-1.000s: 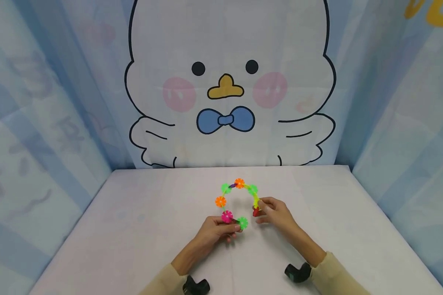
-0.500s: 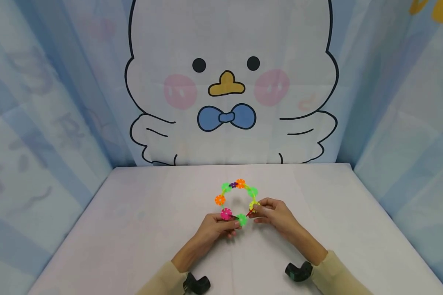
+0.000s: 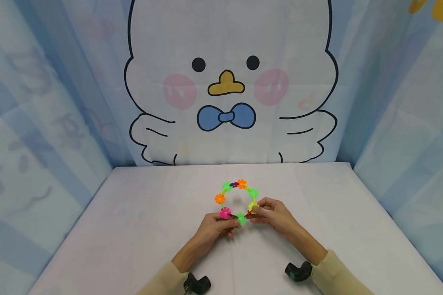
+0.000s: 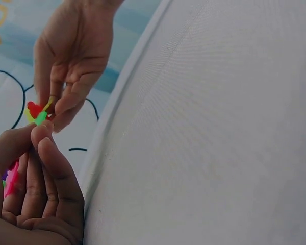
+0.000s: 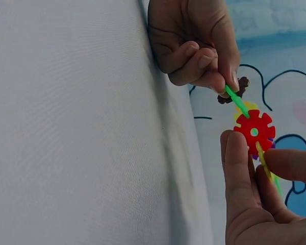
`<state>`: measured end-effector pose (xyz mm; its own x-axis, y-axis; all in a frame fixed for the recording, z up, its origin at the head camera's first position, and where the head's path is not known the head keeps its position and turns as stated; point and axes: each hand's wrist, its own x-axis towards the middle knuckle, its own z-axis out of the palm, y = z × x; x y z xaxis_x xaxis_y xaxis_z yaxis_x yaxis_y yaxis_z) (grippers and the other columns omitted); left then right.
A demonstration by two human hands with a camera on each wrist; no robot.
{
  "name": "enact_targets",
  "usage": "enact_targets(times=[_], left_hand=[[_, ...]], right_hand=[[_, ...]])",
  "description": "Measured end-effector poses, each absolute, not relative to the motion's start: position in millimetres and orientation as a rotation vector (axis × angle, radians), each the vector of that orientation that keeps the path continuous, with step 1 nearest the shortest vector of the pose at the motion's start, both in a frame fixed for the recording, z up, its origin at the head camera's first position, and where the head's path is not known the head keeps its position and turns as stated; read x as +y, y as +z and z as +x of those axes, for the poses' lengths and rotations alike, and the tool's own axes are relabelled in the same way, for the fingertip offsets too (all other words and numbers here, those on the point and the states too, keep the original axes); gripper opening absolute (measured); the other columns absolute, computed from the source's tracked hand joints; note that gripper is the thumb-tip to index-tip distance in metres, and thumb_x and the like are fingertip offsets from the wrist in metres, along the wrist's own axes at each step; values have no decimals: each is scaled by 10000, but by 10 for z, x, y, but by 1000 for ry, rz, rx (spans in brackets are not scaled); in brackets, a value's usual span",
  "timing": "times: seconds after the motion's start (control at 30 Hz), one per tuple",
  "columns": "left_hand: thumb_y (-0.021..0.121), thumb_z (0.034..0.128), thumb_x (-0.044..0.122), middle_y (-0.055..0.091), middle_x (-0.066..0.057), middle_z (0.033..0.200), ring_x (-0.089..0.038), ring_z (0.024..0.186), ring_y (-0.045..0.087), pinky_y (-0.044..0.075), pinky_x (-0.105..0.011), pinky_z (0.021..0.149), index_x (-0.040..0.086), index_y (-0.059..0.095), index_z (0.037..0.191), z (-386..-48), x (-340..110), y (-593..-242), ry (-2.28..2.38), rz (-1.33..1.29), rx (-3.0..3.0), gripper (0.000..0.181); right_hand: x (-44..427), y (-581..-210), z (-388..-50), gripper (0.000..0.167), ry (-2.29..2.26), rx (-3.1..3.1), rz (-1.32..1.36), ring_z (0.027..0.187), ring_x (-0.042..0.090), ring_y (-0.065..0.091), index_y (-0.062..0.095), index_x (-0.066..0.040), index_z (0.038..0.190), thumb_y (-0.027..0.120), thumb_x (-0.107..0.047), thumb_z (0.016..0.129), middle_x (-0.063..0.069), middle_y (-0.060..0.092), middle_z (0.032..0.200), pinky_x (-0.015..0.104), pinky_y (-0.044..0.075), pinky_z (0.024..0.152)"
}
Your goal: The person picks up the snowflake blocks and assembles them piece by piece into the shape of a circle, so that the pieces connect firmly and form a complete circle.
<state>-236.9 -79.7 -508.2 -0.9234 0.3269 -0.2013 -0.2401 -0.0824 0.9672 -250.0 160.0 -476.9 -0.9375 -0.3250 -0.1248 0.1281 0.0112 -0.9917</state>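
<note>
A ring of notched plastic snowflake discs [image 3: 219,198] hangs above the table between my two hands, in several bright colours. My left hand [image 3: 213,230] pinches a green disc [image 5: 237,101] at the near side of the ring, beside a pink disc [image 3: 225,213] and a brown disc [image 5: 240,92]. With thumb and fingers, my right hand [image 3: 275,215] pinches a yellow disc [image 5: 263,161] that is joined to a red disc [image 5: 254,131]. The green disc's edge meets the red disc's rim in the right wrist view; how deep it sits in a notch I cannot tell.
A white-covered table [image 3: 140,229] spreads under both hands. Behind it hangs a cloth backdrop [image 3: 225,143] with a cartoon bird, and blue patterned curtains [image 3: 40,164] flank the sides. Black wrist cameras [image 3: 299,271] are worn on both forearms.
My right hand has brought the red and yellow discs down and left to the green disc, so the gap in the ring has closed. My left hand has barely moved.
</note>
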Motion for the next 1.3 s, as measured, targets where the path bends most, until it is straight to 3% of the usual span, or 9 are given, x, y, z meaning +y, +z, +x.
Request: enact_targets(times=[0.17, 0.67, 0.9, 1.3], left_hand=[[795, 941, 130, 802, -27, 858, -73, 695, 647, 559, -200, 671, -67, 755, 1081, -2370, -787, -5092, 2083, 76, 1823, 246], [799, 932, 106, 794, -19, 832, -73, 682, 637, 565, -194, 661, -69, 747, 1056, -2351, -787, -5087, 2110, 51, 1823, 221], [794, 938, 102, 787, -8, 816, -76, 665, 634, 570, -193, 651, -49, 750, 1034, -2349, -777, -5080, 2136, 21, 1815, 184], [710, 1018, 184, 784, 2, 883, -69, 703, 682, 625, -224, 721, -79, 720, 1145, -2445, -953, -5005, 1924, 92, 1807, 292]], right_hand=[[1608, -4770, -2496, 114, -2023, 1932, -208, 925, 163, 806, 601, 20, 1018, 657, -76, 1043, 43, 691, 962, 302, 646, 895], [1580, -4800, -2478, 140, -2013, 1970, -242, 922, 145, 810, 583, 55, 1016, 652, -63, 1044, 73, 737, 994, 278, 642, 879], [1547, -4798, -2445, 129, -2000, 1991, -253, 939, 126, 797, 563, 54, 998, 634, -41, 1047, 72, 636, 975, 316, 636, 916], [1609, -4773, -2459, 158, -1940, 1976, -253, 967, 185, 810, 591, 63, 1054, 659, -79, 1044, 61, 674, 975, 322, 636, 927]])
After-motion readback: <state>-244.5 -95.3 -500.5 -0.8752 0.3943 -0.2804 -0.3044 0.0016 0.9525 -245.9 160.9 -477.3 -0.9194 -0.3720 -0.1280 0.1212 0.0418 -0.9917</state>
